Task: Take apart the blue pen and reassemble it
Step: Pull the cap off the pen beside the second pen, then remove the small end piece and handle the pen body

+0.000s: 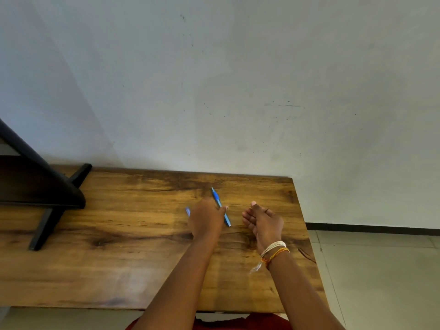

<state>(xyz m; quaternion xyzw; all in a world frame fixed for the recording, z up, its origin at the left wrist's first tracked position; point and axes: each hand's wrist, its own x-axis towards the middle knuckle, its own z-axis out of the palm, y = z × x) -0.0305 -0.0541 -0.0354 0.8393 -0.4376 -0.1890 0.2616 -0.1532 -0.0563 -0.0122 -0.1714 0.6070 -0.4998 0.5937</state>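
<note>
Red cloth (262,323), apparently part of the person's clothing, is seen at the bottom edge of the head view, nearest the camera, and both bare forearms are stretched from there over a wooden table (119,270) set against a pale wall (214,79).

Further out, the left hand (206,219) is laid palm down, its fingers bent over the blue pen (221,207). The pen is slanted across the boards, its pointed tip aimed toward the wall and its other end drawn toward the person. It is pinched against the right edge of that hand near the thumb; whether it is lifted clear of the wood or pressed onto it cannot be told. A small blue piece (187,211) is visible just past the hand's left edge. It may be a detached part, though its nature is too blurred to settle.

The right hand (263,221), with thread bracelets (273,251) around its wrist, is kept just beside the pen, palm turned inward, fingers loosely curled and nothing gripped. It is judged to be placed ready to take the free end so that the barrel can be twisted or pulled.

At the left, a black stand (47,194) is rested on the table, well apart from the work.
</note>
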